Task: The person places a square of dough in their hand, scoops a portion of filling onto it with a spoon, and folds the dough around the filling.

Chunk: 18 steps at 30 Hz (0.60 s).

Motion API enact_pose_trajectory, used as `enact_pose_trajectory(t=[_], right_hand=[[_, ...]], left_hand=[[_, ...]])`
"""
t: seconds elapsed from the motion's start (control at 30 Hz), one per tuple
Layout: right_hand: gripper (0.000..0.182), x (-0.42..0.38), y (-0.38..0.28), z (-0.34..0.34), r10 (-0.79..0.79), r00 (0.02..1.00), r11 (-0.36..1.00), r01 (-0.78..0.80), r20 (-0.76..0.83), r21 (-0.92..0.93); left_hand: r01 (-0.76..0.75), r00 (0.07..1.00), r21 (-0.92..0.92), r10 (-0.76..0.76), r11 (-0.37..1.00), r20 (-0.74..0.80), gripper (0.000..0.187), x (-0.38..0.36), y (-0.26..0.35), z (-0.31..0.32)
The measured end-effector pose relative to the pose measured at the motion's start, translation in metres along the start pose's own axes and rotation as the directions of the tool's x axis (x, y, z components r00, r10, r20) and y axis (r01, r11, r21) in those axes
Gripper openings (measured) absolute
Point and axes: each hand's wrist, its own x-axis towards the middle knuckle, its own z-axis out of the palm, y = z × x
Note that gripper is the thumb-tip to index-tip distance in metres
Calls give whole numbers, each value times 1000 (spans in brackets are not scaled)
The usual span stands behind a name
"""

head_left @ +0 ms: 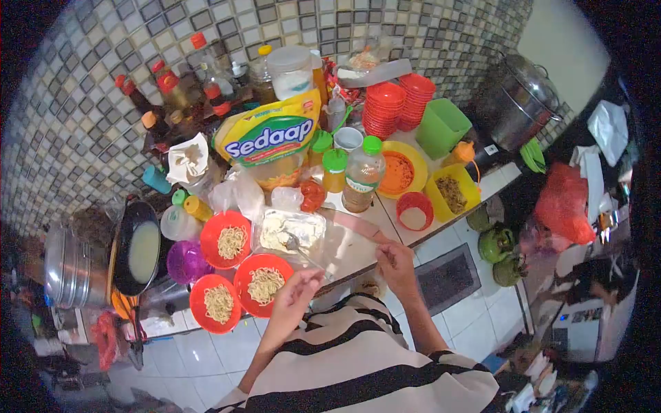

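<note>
My left hand (298, 288) is closed with its fingers curled, right at the handle end of a metal spoon (308, 256). The spoon's head rests in a clear plastic tray (318, 230) holding a pale, creamy mass (279, 233). Over the counter's front edge my right hand (395, 267) is closed, fingertips bunched. Just beyond them lies a long flat, knife-like piece (354, 224) with a reddish end; what either hand holds, if anything, I cannot tell. Three red bowls of noodles, one nearest bowl (239, 281) among them, stand left of the tray.
A yellow Sedaap pouch (272, 138), a green-capped bottle (363, 172) and stacked red bowls (384, 110) stand behind. Right are a yellow plate (415, 164), a red cup (415, 210) and a yellow container (454, 191). At left are a wok (131, 255) and a purple bowl (184, 261).
</note>
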Motion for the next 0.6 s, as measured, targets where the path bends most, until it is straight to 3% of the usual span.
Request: enact_pose_trajectory(t=[0.07, 0.1, 0.17, 0.2, 0.33, 0.5, 0.57, 0.6], right_hand=[[14, -3, -22, -7, 105, 970, 982, -136, 220, 132], [14, -4, -31, -10, 101, 966, 983, -134, 237, 128], [14, -3, -45, -14, 60, 910, 986, -117, 411, 115], [14, -1, -48, -16, 56, 904, 987, -114, 424, 113], [13, 4, -59, -22, -58, 890, 998, 51, 453, 27], [13, 10, -61, -24, -35, 890, 998, 50, 456, -23], [14, 11, -69, -21, -157, 840, 978, 204, 520, -35], [14, 11, -65, -15, -159, 832, 978, 207, 531, -32]], left_hand=[[-15, 1000, -122, 13, 992, -14, 30, 10, 3, 8], [-19, 999, -127, 15, 992, -32, 30, 14, 5, 12], [-12, 996, -129, 23, 992, 87, 30, 17, 8, 21], [97, 994, -93, -91, 991, 67, 24, 15, 8, 25], [94, 995, -41, -92, 995, 42, 18, 12, -6, 28], [-116, 986, -225, 84, 967, -146, 14, 6, -13, 27], [-72, 989, -252, 35, 965, -146, 13, 0, 0, 31], [-22, 991, -277, -14, 961, -130, 13, -2, 5, 33]])
